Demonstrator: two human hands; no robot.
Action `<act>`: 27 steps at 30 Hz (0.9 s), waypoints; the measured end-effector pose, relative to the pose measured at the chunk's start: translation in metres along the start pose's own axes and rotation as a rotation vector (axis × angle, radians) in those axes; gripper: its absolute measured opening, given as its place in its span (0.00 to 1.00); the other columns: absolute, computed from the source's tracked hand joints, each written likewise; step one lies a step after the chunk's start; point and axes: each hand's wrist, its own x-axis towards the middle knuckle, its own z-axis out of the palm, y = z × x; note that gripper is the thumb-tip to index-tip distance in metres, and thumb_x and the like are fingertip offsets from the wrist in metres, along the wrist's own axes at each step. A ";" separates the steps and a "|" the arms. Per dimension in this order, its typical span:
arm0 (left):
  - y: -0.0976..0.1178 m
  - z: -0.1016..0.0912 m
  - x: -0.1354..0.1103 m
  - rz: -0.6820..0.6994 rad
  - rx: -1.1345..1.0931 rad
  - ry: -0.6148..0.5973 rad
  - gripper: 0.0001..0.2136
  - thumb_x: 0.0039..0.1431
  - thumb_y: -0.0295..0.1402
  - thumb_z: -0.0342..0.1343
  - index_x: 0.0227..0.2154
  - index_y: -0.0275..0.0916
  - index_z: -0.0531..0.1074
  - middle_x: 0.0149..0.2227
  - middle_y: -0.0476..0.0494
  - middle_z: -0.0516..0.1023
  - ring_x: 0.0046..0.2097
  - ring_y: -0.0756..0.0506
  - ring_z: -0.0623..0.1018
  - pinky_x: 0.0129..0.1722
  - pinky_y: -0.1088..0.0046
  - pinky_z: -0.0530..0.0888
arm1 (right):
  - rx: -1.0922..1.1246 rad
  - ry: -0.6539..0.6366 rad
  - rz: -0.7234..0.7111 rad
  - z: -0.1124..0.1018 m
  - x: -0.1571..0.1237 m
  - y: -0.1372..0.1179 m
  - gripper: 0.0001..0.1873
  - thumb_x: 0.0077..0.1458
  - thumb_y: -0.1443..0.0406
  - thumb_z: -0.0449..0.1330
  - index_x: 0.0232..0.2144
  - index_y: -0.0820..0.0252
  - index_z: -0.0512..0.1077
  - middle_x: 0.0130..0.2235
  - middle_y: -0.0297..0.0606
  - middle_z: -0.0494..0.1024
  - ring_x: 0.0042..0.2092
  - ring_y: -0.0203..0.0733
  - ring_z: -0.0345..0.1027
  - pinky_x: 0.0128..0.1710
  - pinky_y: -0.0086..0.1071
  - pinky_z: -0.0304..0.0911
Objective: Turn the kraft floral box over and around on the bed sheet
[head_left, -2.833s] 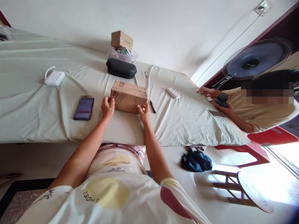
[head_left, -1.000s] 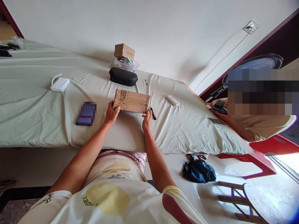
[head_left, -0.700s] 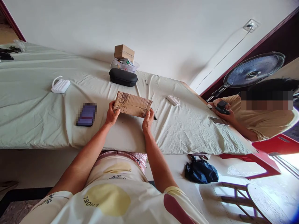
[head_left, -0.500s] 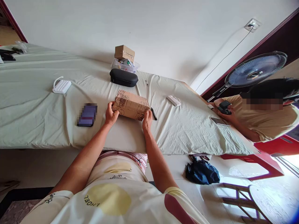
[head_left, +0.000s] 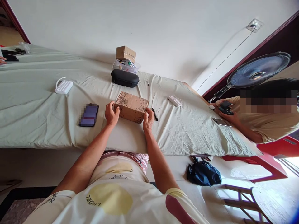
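Observation:
A brown cardboard box [head_left: 132, 107] with black scribbled line drawings rests on the cloth-covered table in front of me. My left hand [head_left: 112, 114] grips its left end, thumb on the near side. At the opposite end my right hand [head_left: 148, 120] holds the box, with fingers curled at the corner. Just beyond that hand lies a black pen [head_left: 155, 114]. To the left of the box a phone [head_left: 88, 115] lies flat, its screen blurred out. The underside of the box is hidden.
Behind the box sit a black zip case [head_left: 125, 78], a clear plastic tub [head_left: 133, 67] and a smaller carton [head_left: 126, 53]. White power banks [head_left: 64, 86] [head_left: 174, 101] lie on either side. At the right, a person [head_left: 261, 115] holds a dark device near a fan [head_left: 259, 73].
The box has turned and tipped slightly, so more of its top shows. My hands have shifted a little on its ends. At the far left, another person's fingers have come into view.

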 end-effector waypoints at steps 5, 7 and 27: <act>-0.002 0.001 -0.001 0.016 0.081 -0.036 0.24 0.63 0.36 0.55 0.62 0.41 0.66 0.64 0.28 0.65 0.68 0.30 0.64 0.67 0.44 0.62 | -0.046 -0.236 -0.276 0.010 -0.012 -0.010 0.22 0.64 0.48 0.57 0.53 0.53 0.73 0.45 0.43 0.75 0.45 0.48 0.71 0.47 0.43 0.71; 0.000 0.004 -0.005 0.086 0.071 -0.105 0.23 0.67 0.39 0.51 0.63 0.42 0.67 0.67 0.30 0.62 0.69 0.31 0.63 0.68 0.44 0.61 | -0.084 -0.377 -0.366 0.019 -0.020 -0.013 0.23 0.65 0.51 0.57 0.57 0.54 0.71 0.44 0.44 0.77 0.44 0.48 0.72 0.47 0.43 0.72; 0.006 0.011 -0.009 0.349 -0.050 -0.223 0.23 0.73 0.47 0.40 0.57 0.40 0.71 0.59 0.35 0.74 0.62 0.41 0.72 0.66 0.58 0.67 | -0.298 -0.003 0.150 0.001 0.004 0.020 0.22 0.63 0.49 0.56 0.46 0.60 0.76 0.32 0.35 0.75 0.33 0.39 0.69 0.38 0.32 0.65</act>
